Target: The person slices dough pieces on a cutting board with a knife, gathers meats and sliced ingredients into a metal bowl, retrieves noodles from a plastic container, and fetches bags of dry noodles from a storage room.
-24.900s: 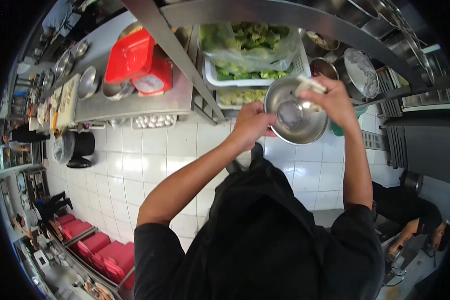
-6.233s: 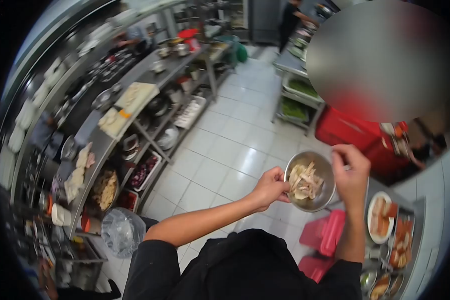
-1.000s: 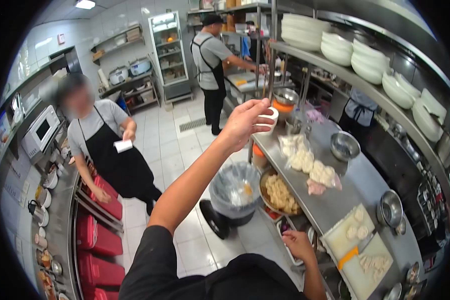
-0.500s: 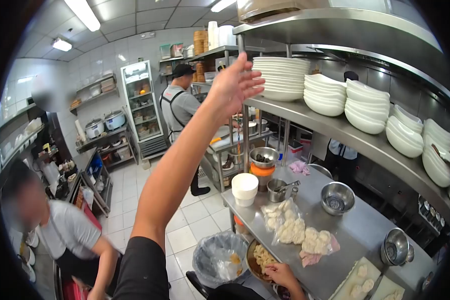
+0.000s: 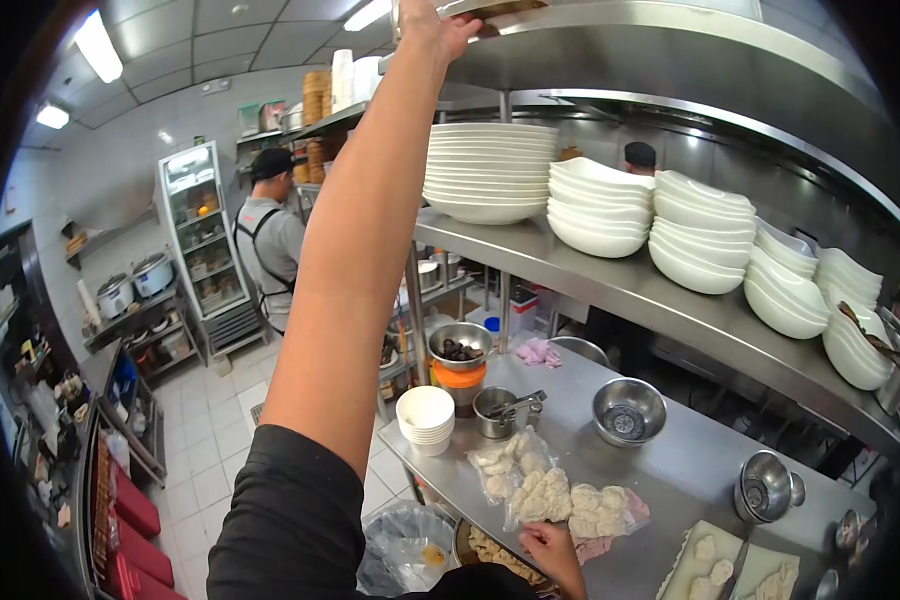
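Note:
My left hand (image 5: 438,32) is raised to the edge of the top steel shelf (image 5: 660,28), beside a brown item (image 5: 510,10) lying there. The frame's upper edge cuts off part of this hand, so its grip is unclear. My right hand (image 5: 550,552) is low at the table's near edge, fingers loosely bent and apart, with nothing visible in it. Just left of it is a round pan (image 5: 464,545) of pale food pieces. Pale lumpy food (image 5: 545,497) in clear plastic lies on the steel table (image 5: 660,480) beyond that hand.
Stacked white plates (image 5: 490,170) and bowls (image 5: 598,205) fill the middle shelf. Metal bowls (image 5: 630,412), white tubs (image 5: 425,418) and a cutting board (image 5: 705,560) stand on the table. A lined bin (image 5: 405,550) is below. A co-worker (image 5: 270,240) stands at the back left.
My left hand has risen from beside the plate stack to the top shelf. My right hand has shifted slightly up, away from the pan. The view has turned right; the near-left person is out of sight.

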The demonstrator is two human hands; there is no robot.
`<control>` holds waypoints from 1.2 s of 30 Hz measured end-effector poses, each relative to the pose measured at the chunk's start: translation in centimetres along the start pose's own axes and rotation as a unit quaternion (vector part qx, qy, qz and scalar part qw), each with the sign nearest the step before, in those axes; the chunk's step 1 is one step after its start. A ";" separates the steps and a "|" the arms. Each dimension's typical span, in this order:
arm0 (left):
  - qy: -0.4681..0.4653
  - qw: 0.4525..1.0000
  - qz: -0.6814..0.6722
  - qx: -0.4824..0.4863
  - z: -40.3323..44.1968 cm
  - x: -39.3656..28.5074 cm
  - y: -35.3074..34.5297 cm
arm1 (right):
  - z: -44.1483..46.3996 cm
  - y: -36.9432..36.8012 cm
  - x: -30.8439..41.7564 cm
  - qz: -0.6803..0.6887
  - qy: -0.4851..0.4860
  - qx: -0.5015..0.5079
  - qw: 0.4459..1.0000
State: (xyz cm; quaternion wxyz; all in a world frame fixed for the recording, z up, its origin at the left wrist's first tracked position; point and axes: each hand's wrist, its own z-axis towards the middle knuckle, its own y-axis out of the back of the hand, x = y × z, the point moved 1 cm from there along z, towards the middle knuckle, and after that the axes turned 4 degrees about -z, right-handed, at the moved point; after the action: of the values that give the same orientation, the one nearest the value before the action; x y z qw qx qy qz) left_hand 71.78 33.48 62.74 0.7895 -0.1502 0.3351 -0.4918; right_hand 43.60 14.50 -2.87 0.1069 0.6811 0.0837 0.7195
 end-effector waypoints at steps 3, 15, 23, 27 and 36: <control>-0.033 0.998 -0.061 0.013 0.2 -1.2 -2.0 | -1.2 1.4 1.8 0.064 -0.079 -0.020 0.995; -0.017 1.000 -0.005 0.015 -15.4 -12.1 -4.6 | -3.2 2.6 52.6 -0.313 0.640 -0.425 0.559; -0.056 0.978 -0.200 0.013 -25.3 -12.7 0.6 | -10.1 -9.0 70.3 -0.492 0.554 -0.391 0.546; -0.110 0.974 -0.195 0.030 -29.6 -13.1 3.0 | -9.3 -12.5 69.2 -0.530 0.567 -0.335 0.534; -0.175 0.974 -0.116 -0.082 -42.1 -17.7 10.2 | -10.7 -18.0 61.6 -0.409 0.709 -0.294 0.494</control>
State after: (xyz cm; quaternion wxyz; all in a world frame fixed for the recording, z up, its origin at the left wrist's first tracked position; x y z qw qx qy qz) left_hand 45.02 57.75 32.97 0.7587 -0.3363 0.2112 -0.5164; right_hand 30.62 48.64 50.95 0.4877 -0.2391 0.1845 0.8191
